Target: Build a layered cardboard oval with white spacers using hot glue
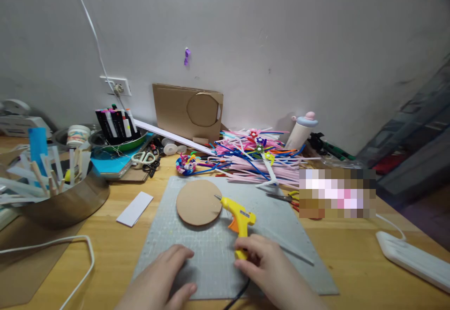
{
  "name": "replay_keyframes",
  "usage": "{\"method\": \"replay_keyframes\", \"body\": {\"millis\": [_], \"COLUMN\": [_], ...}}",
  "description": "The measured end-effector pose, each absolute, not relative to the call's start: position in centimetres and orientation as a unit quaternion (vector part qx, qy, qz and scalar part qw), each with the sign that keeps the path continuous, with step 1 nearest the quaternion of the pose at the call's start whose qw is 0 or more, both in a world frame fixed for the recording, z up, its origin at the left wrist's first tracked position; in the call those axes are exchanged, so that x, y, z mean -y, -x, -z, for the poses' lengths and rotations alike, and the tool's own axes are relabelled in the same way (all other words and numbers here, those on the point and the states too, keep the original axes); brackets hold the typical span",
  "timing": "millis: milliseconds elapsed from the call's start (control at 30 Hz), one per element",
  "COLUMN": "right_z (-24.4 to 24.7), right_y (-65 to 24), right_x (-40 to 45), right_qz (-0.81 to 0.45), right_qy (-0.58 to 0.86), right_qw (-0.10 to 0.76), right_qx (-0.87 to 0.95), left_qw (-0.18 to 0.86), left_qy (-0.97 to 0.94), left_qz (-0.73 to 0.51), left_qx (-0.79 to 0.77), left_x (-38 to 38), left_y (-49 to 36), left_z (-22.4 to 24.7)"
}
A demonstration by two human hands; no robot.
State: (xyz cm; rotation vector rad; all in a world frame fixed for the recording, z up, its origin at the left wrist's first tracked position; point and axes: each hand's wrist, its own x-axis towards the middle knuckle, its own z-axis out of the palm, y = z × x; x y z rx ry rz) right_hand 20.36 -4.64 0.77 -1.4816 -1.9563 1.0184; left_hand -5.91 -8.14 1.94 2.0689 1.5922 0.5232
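Note:
My right hand [262,258] grips the lower handle of a yellow glue gun [242,218] with an orange trigger. The gun's nozzle points left, at the right edge of a round cardboard disc [198,202]. That disc lies flat on a grey cutting mat [211,272]. My left hand [168,272] is over the mat's lower left part, fingers apart, holding nothing. A translucent glue stick [297,254] rests on the mat to the right of my right hand.
Colourful pipe cleaners [239,160] are heaped behind the mat, beside leaning cardboard [172,108]. A metal bowl of sticks [73,202] stands left, near a white card [135,209]. Pliers [281,197] lie at the mat's right edge. A white power strip [411,258] is far right.

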Motion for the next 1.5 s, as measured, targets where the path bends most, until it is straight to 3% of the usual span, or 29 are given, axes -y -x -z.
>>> {"method": "replay_keyframes", "body": {"millis": [267,433,533,600,633,767,1000,1267,1500], "right_z": [1.9,-1.9,-6.6,-9.5,-10.7,-12.5,-10.3,-7.9,-10.9], "right_y": [-24.7,-25.4,-24.4,-22.8,-21.8,-17.2,-12.7,-11.7,-13.4], "right_x": [2.1,0.6,-3.2,-7.3,-9.7,-19.8,-31.4,-35.4,-34.4], "right_qz": [-0.271,-0.261,-0.263,-0.372,-0.395,-0.448,-0.447,-0.405,-0.335], "right_qy": [0.631,0.634,0.597,0.513,0.495,0.512,0.598,0.585,0.474], "right_qw": [0.177,0.164,0.259,0.383,0.404,0.425,0.441,0.489,0.604], "right_qx": [0.705,0.71,0.712,0.672,0.66,0.598,0.498,0.505,0.546], "left_qw": [0.228,0.218,0.222,0.219,0.214,0.171,0.147,0.166,0.195], "left_qy": [-0.764,-0.772,-0.791,-0.807,-0.812,-0.796,-0.752,-0.758,-0.746], "left_qz": [-0.161,-0.144,-0.136,-0.141,-0.151,-0.235,-0.325,-0.32,-0.311], "left_qx": [-0.582,-0.58,-0.554,-0.529,-0.521,-0.531,-0.555,-0.543,-0.556], "left_x": [7.0,6.1,5.3,4.6,4.2,2.8,1.9,2.0,2.2], "left_y": [6.1,6.2,6.0,6.1,6.2,7.2,8.6,8.4,8.3], "left_z": [-1.0,-0.9,-1.1,-1.0,-0.8,0.5,1.6,0.9,0.8]}}
